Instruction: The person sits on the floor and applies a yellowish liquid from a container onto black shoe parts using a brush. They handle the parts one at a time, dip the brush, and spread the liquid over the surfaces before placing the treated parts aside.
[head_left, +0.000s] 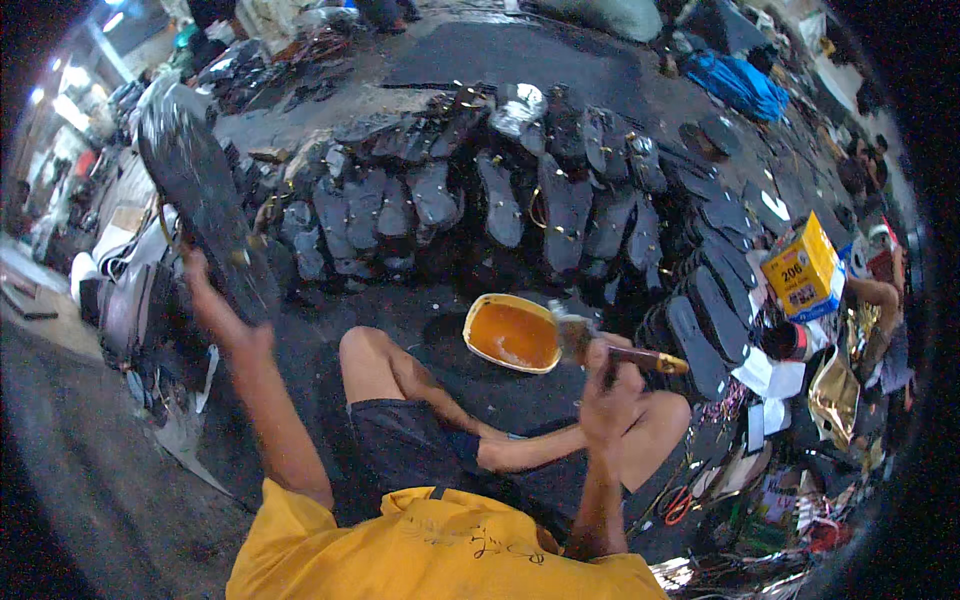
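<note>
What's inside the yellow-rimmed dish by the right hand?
The dish holds a glossy orange-brown liquid across nearly its whole inside. The brush in the right hand hangs over its right rim. The liquid hides the bottom.

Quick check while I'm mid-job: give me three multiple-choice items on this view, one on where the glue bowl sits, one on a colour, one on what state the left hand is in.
1. Where is the bowl of amber glue?
A. On the floor ahead of the right hand
B. On the yellow box
C. In the person's lap

2. What colour is the shirt?
A. Blue
B. Yellow
C. White

3. What is the left hand doing?
A. Resting empty on the floor
B. Dipping into the bowl
C. Holding a dark sandal sole raised

Answers:
1 A: the bowl lies on the dark floor just beyond the right hand, which grips a brush beside its rim.
2 B: the shirt at the lower edge is yellow.
3 C: the left hand holds the sandal sole up, far left of the bowl.
</note>
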